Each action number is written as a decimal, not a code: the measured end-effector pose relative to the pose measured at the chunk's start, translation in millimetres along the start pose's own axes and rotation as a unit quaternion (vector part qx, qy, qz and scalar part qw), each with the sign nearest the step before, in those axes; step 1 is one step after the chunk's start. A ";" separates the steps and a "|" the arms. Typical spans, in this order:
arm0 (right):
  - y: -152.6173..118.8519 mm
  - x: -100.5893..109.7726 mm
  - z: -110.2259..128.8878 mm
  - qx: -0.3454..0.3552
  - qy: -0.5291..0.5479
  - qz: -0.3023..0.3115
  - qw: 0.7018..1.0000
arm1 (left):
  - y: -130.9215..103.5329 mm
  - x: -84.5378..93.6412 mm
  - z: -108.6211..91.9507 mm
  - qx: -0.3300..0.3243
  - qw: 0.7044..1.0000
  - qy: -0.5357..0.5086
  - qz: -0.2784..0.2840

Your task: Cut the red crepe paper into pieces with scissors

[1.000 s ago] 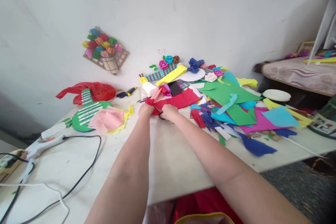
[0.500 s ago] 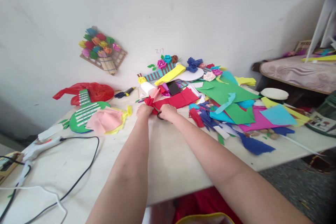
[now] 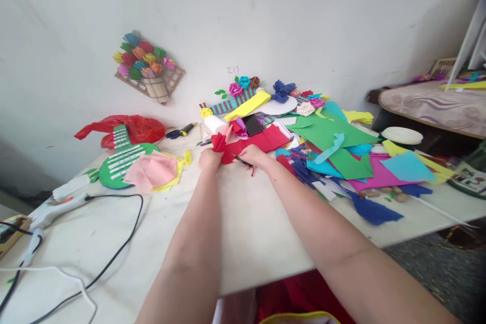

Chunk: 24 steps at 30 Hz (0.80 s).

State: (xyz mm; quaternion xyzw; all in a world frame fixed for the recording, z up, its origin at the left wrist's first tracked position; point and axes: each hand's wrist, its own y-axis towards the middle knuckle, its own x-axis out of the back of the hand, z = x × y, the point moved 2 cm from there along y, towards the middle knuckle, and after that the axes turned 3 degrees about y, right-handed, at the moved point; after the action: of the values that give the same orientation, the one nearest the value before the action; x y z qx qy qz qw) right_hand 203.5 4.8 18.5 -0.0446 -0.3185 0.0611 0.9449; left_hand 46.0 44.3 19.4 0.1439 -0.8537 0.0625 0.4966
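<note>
My left hand [image 3: 211, 158] is closed on a piece of red crepe paper [image 3: 218, 143], whose crumpled top sticks up above the fingers. Just to its right, my right hand [image 3: 252, 155] grips small dark-handled scissors [image 3: 243, 162], their blades pointing left toward the red paper. A thin red scrap [image 3: 253, 172] shows just below the scissors. Behind both hands a longer folded red strip [image 3: 268, 138] lies on the table.
Coloured paper sheets [image 3: 330, 134] pile up at the right. A green guitar shape [image 3: 125, 159], pink paper [image 3: 151, 171] and yellow-black scissors [image 3: 181, 131] lie at the left, with a glue gun [image 3: 56, 211] and its black cable nearer. A white table [image 3: 182, 243] holds everything.
My right hand and the scissors have moved slightly right, away from my left hand. The blades and a small red scrap now show. The camera view has shifted a little.
</note>
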 end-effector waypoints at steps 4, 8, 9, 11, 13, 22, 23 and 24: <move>-10.5 4.2 3.4 -0.016 0.156 0.022 0.987 | 3.9 -2.2 2.3 -0.026 0.999 -0.038 -0.009; -12.1 1.9 2.8 -0.014 0.263 0.084 0.961 | 11.7 -7.0 6.0 -0.047 0.996 -0.075 -0.029; -10.0 1.6 0.8 -0.012 0.280 0.098 0.955 | 14.1 -8.5 6.9 -0.054 0.994 -0.085 -0.035; -4.5 1.9 -4.2 -0.002 0.303 0.122 0.945 | 19.7 -12.4 9.1 -0.065 0.991 -0.111 -0.043; 0.3 3.9 -8.7 0.013 0.320 0.132 0.938 | 25.7 -17.2 11.9 -0.060 0.987 -0.143 -0.052; -8.2 16.4 -8.2 0.037 0.297 0.178 0.937 | 35.5 -32.5 16.0 -0.009 0.917 -0.397 -0.048; -9.7 17.5 -8.3 0.032 0.287 0.190 0.938 | 34.8 -32.4 15.7 -0.007 0.911 -0.409 -0.045; -10.7 18.6 -9.0 0.027 0.276 0.202 0.939 | 34.2 -32.1 15.4 -0.005 0.908 -0.416 -0.042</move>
State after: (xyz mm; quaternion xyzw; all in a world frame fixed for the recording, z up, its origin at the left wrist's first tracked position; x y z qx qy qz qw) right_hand 224.6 -3.5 23.8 -0.0978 -0.0282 0.2446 0.9643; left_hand 37.6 78.8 -14.8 0.1903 -0.9763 -0.0283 0.0989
